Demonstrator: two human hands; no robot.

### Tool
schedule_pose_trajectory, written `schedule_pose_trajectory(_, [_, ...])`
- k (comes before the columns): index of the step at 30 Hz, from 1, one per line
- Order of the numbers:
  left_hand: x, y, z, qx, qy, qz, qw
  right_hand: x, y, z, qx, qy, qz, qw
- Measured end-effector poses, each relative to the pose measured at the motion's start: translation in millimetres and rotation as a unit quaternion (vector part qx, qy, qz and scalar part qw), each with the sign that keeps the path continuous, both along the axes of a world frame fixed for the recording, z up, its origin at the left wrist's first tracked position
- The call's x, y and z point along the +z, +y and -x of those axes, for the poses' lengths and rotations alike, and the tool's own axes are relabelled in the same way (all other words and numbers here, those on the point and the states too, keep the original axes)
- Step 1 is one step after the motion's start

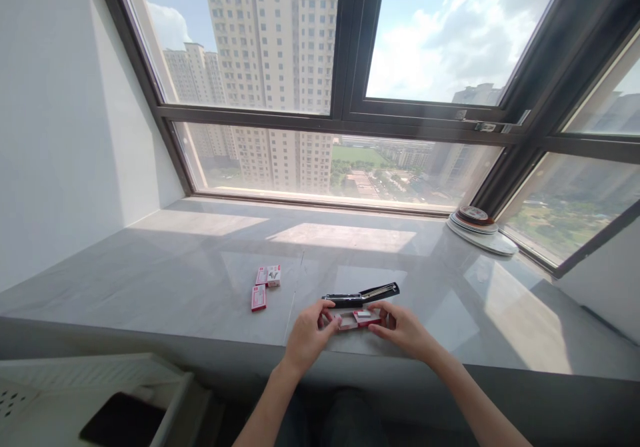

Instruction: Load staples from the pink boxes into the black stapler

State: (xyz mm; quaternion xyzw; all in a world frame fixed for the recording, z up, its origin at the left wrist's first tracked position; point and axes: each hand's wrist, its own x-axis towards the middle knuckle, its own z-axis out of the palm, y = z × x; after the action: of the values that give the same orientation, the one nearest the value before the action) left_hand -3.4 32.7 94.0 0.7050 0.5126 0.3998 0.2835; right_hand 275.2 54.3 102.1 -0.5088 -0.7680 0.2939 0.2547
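Both my hands are at a small red-and-white staple box near the front edge of the window sill. My left hand pinches the left end, where a pale inner tray shows. Closed on the red right end is my right hand. A whitish piece, likely staples, shows in the right part of the box. Just behind lies a black stapler, its top arm swung open to the right. My fingers partly hide the box's ends.
Several small red-and-white boxes lie to the left on the grey sill. A stack of round plates or lids sits in the far right corner by the window. Below left stands a white plastic basket with a dark flat item.
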Motion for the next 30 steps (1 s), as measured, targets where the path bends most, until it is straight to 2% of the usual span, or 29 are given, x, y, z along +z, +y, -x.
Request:
schedule_pose_trajectory(4, [-1.9, 3.4, -13.7, 0.029, -0.008, 0.027, 0.999, -6.7, -4.8, 12.2, -0.003, 0.028, 0.009, 1.000])
schedule_pose_trajectory(9, [0.9, -3.3, -26.6, 0.039, 0.018, 0.010, 0.999, -0.9, -4.4, 26.7, -0.004, -0.013, 0.002, 1.000])
schedule_pose_trajectory(13, [2.4, -2.6, -20.1, 0.042, 0.016, 0.012, 0.999, 8.8, 3.3, 33.3, -0.040, -0.073, -0.029, 0.996])
schedule_pose_trajectory(17, [4.2, 15.5, -3.4, 0.120, 0.055, -0.010, 0.991, 19.8, 11.2, 44.7, -0.030, -0.108, -0.034, 0.993])
schedule_pose_trajectory(19, [6.0, 25.4, 3.7, 0.108, 0.106, 0.002, 0.989, 25.6, 14.5, 51.5, -0.024, -0.121, -0.051, 0.991])
schedule_pose_trajectory(23, [9.0, 33.2, 9.0, 0.034, 0.163, 0.018, 0.986, 35.8, 24.9, 62.8, -0.019, -0.127, -0.106, 0.986])
schedule_pose_trajectory(30, [7.8, 29.9, 8.5, 0.036, 0.165, 0.008, 0.986, 44.1, 47.9, 70.1, 0.068, -0.169, -0.103, 0.978])
